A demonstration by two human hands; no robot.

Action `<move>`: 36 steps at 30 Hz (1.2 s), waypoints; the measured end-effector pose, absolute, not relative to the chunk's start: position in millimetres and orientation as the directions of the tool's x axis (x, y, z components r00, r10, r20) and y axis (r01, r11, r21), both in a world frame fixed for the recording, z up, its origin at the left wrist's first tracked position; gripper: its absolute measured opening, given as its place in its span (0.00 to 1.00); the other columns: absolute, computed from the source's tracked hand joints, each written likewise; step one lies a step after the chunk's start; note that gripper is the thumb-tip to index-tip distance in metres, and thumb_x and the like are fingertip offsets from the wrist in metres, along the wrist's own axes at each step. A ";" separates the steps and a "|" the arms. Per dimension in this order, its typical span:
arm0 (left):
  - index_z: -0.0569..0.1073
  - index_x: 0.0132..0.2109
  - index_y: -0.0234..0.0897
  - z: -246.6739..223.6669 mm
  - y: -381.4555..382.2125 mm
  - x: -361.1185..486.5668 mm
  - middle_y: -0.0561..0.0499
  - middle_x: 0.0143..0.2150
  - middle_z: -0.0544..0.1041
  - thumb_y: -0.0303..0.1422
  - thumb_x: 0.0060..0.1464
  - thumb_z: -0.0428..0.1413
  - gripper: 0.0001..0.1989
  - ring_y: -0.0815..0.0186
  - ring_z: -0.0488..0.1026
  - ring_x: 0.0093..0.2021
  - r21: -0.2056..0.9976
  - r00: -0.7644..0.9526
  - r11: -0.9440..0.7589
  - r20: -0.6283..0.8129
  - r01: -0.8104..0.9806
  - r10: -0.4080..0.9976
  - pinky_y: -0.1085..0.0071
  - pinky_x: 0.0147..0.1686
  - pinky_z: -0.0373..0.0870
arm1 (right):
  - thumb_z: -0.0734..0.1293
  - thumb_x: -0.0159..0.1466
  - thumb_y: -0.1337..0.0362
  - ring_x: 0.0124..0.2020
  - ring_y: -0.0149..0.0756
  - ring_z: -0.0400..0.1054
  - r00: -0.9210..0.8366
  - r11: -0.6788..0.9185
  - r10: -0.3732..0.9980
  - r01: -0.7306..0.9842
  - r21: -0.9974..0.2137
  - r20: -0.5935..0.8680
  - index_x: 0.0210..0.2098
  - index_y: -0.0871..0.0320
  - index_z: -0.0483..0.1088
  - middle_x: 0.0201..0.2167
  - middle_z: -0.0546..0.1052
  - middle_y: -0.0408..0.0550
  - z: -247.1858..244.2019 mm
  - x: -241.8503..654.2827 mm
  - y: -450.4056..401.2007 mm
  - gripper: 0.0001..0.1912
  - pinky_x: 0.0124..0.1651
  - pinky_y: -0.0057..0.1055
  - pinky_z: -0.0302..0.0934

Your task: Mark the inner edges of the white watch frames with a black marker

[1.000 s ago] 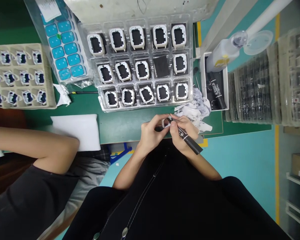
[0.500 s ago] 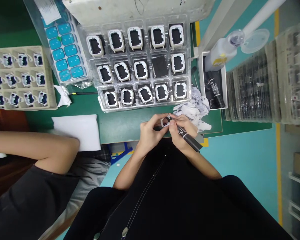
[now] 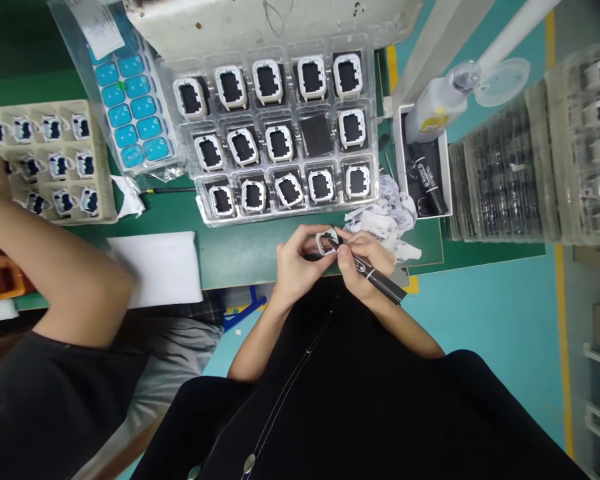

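Observation:
Between thumb and fingers, my left hand [image 3: 299,261] grips a small white frame [image 3: 321,243], squarish with rounded corners, over the front edge of the table. My right hand [image 3: 363,265] is closed around a black marker pen [image 3: 386,285]. The pen's tip points left at the frame's inner side; whether it touches cannot be made out. Just beyond the hands lies a clear plastic tray [image 3: 280,217] with rows of similar white frames on dark pads. One of its pockets holds only a dark pad [image 3: 317,135]. A crumpled white cloth [image 3: 387,217] lies beside my right hand.
Right of the tray, a white box [image 3: 400,167] holds a bottle [image 3: 436,110] and another marker [image 3: 429,183]. Stacked trays [image 3: 510,167] stand farther right. At left are blue parts in a bag [image 3: 130,110], a beige tray [image 3: 100,180], a white foam sheet [image 3: 165,267] and a co-worker's arm [image 3: 75,267].
The white frame has turned slightly in my left hand, so more of its opening shows. My right hand keeps the marker in nearly the same place. The co-worker's arm has moved up toward the beige tray.

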State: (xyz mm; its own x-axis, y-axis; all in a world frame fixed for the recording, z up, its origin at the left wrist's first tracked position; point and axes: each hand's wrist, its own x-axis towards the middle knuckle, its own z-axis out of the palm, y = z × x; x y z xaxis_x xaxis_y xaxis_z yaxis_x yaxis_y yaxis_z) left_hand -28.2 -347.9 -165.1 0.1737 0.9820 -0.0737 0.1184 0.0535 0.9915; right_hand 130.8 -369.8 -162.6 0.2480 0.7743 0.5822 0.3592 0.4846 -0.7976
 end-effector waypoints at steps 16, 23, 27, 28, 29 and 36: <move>0.84 0.59 0.42 -167.0 -348.5 -28.6 0.51 0.45 0.93 0.39 0.65 0.77 0.20 0.61 0.93 0.44 0.984 0.193 -0.015 -0.021 0.179 0.981 0.69 0.49 0.91 | 0.73 0.78 0.66 0.44 0.46 0.91 0.299 0.403 0.792 0.398 -0.824 0.532 0.41 0.49 0.74 0.33 0.85 0.41 -166.9 126.7 -368.2 0.08 0.46 0.46 0.89; 0.84 0.58 0.42 -163.0 -345.0 -28.9 0.51 0.44 0.93 0.40 0.62 0.79 0.22 0.60 0.94 0.45 0.992 0.209 0.036 -0.061 0.121 0.976 0.67 0.51 0.92 | 0.72 0.78 0.67 0.38 0.41 0.87 0.278 0.437 0.792 0.364 -0.823 0.543 0.43 0.48 0.74 0.33 0.84 0.39 -164.4 128.8 -368.5 0.07 0.46 0.48 0.91; 0.83 0.58 0.42 -156.5 -341.9 -29.4 0.50 0.42 0.93 0.45 0.55 0.83 0.30 0.56 0.95 0.44 0.989 0.223 0.126 -0.142 0.081 0.965 0.65 0.50 0.94 | 0.71 0.80 0.62 0.35 0.40 0.83 0.294 0.435 0.803 0.306 -0.847 0.519 0.43 0.47 0.70 0.31 0.79 0.38 -165.8 130.3 -369.8 0.08 0.49 0.53 0.92; 0.83 0.58 0.41 -155.2 -341.4 -29.5 0.49 0.42 0.93 0.46 0.54 0.84 0.31 0.56 0.95 0.44 0.987 0.224 0.142 -0.156 0.075 0.962 0.64 0.50 0.94 | 0.71 0.80 0.61 0.34 0.39 0.81 0.295 0.437 0.807 0.286 -0.853 0.512 0.43 0.47 0.70 0.31 0.78 0.38 -166.6 130.6 -370.3 0.08 0.50 0.54 0.92; 0.83 0.58 0.41 -154.1 -341.1 -29.7 0.49 0.42 0.93 0.46 0.53 0.84 0.32 0.55 0.95 0.44 0.986 0.227 0.153 -0.165 0.068 0.960 0.64 0.50 0.94 | 0.71 0.80 0.60 0.33 0.39 0.80 0.296 0.440 0.809 0.267 -0.858 0.507 0.44 0.47 0.69 0.31 0.77 0.37 -167.2 130.9 -370.8 0.08 0.51 0.55 0.92; 0.83 0.58 0.40 -153.0 -341.4 -30.6 0.47 0.44 0.94 0.46 0.54 0.83 0.31 0.53 0.95 0.46 0.982 0.238 0.184 -0.187 0.034 0.953 0.63 0.51 0.94 | 0.72 0.80 0.62 0.32 0.36 0.76 0.324 0.481 0.798 0.167 -0.861 0.508 0.46 0.47 0.70 0.31 0.76 0.36 -167.6 131.2 -369.1 0.07 0.53 0.55 0.92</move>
